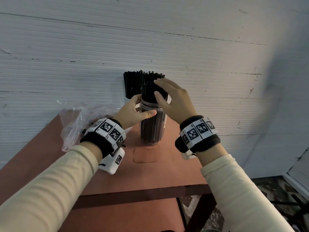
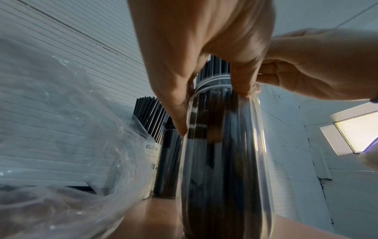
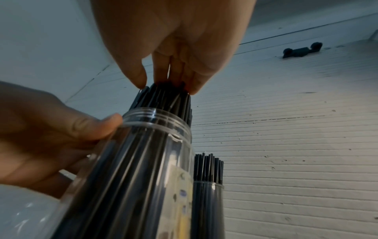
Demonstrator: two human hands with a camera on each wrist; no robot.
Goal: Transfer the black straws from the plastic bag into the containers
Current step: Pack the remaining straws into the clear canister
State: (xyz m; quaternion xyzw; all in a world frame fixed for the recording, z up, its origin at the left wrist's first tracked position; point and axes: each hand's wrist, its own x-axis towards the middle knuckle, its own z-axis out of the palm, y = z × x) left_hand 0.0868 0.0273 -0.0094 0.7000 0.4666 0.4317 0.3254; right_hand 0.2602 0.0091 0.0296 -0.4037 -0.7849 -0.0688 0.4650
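A tall clear container (image 1: 151, 129) packed with black straws (image 1: 148, 87) stands on the reddish table (image 1: 150, 174). My left hand (image 1: 142, 107) grips its threaded neck, thumb in front and fingers behind. My right hand (image 1: 156, 87) holds the tops of the straws, which stick out above the rim. The right wrist view shows the thumb and fingers of my right hand (image 3: 166, 89) closing on that straw bundle (image 3: 169, 101). A second container (image 1: 132, 87) full of straws stands just behind to the left. The crumpled plastic bag (image 1: 75, 121) lies to the left, its contents unclear.
A white ribbed wall (image 1: 200, 56) rises directly behind the containers. The table's front edge (image 1: 142, 193) has a dark frame rail, with patterned floor (image 1: 275, 198) below to the right. The plastic bag (image 2: 61, 145) crowds the left side of the front container (image 2: 225, 161).
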